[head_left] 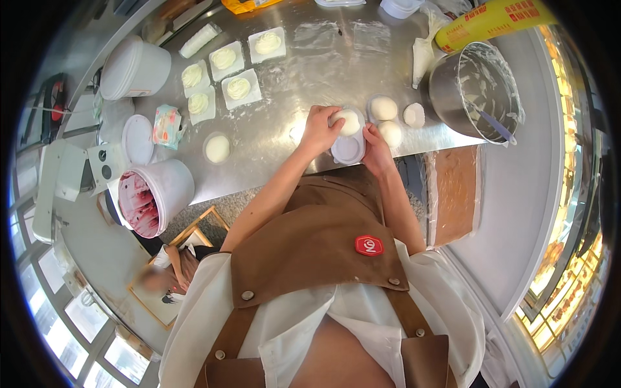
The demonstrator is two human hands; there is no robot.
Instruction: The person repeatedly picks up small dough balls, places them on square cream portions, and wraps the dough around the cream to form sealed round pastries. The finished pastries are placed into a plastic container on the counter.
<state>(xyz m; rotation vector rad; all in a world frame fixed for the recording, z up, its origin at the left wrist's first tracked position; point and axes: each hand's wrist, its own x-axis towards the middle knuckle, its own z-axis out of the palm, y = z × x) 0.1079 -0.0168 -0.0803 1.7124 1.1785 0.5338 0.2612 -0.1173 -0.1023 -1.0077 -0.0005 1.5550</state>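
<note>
My left hand (320, 131) grips a round white bun (350, 121) between thumb and fingers, over a clear plastic tray (348, 150). The tray's near cup is bare. My right hand (376, 150) pinches the tray's right edge. Just beyond it, two more white buns (384, 108) sit in a similar clear tray, with a small white paper cup (414, 116) to their right. Another white bun in a clear round holder (217, 149) lies to the left. Farther back, several swirls of pale cream (239, 88) rest on square white papers.
A steel mixing bowl (446, 90) with cream residue and a purple-handled spatula (497, 126) stands at right, near a piping bag (424, 61). At left are a lidded white bucket (139, 68) and a red-smeared tub (155, 197). A person (169, 275) sits at lower left.
</note>
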